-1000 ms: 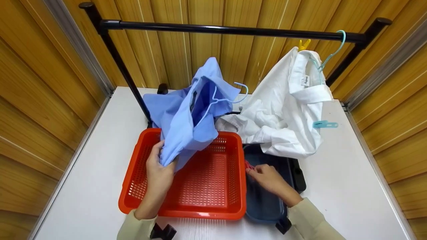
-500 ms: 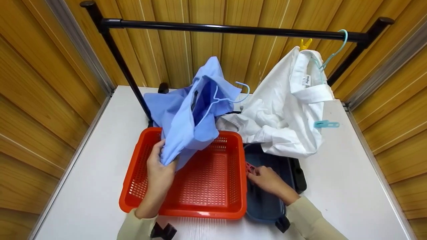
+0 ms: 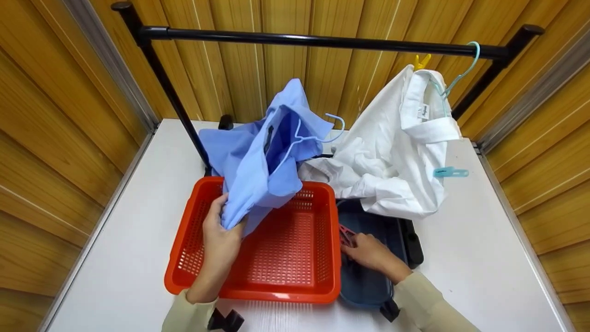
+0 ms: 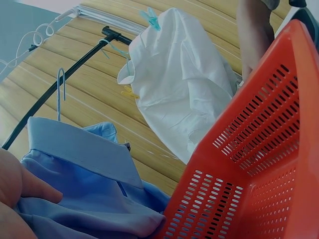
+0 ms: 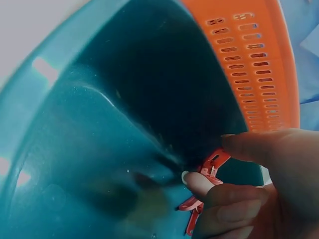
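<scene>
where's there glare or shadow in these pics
Head: glint on the near rim of the red basket; right wrist: white glare on the rim of the blue tub, dark shadows beside a red clip; left wrist: soft shading on the white garment.

The left hand and right hand are bare. Plain pale-beige long sleeves enter the head view, the left sleeve at 7 o'clock, the right sleeve between 4 and 5. An angular black piece shows at the left cuff's 3 o'clock side.
</scene>
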Available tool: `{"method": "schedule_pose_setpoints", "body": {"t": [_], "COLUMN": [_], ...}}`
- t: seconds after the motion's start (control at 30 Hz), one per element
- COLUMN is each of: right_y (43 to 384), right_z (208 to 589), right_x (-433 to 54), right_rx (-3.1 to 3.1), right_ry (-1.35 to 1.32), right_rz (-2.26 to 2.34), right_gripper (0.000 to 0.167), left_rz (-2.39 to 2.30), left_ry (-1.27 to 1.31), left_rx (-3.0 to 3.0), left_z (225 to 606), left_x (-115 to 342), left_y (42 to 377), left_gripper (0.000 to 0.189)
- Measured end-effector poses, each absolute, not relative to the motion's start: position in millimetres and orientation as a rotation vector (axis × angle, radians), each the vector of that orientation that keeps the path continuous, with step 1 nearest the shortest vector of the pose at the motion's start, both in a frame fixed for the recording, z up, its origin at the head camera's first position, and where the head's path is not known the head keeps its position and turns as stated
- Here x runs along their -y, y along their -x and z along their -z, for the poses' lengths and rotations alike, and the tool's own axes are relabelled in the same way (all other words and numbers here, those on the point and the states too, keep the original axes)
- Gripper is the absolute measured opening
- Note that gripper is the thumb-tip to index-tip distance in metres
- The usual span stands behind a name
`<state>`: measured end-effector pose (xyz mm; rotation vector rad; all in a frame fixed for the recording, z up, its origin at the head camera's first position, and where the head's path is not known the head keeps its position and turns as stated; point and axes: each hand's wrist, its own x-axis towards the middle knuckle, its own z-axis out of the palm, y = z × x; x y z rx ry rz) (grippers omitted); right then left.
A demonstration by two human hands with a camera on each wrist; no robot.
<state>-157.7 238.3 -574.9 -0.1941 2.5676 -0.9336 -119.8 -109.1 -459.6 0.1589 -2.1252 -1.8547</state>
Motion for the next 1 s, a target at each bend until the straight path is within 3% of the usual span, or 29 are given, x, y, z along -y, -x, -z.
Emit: {"method": "schedule_pose_setpoints", "body": {"t": [0.37, 0.83, 1.0], "right_y": [145.2, 168.5, 168.9], "right_z": [539.8, 616.6, 620.5], "right_x": [-218.6, -246.4, -248.6], "right_rx": [-2.595, -2.574, -2.586], "right_ry": [0.102, 0.153, 0.153], "right_rz": [0.871, 0.778, 0.782], "right_gripper": [0.031, 0.039, 0.039], "left_rz": [1.893, 1.875, 1.866], "left_ry": [-0.172, -0.156, -0.148], "left_rx": [2.130, 2.119, 2.124], "left_z": [458.9, 459.4, 460.0], "left_x": [109.8, 109.8, 110.0], "left_y": [118.8, 119.2, 119.0], "left_gripper": [0.048, 0.048, 0.048]}}
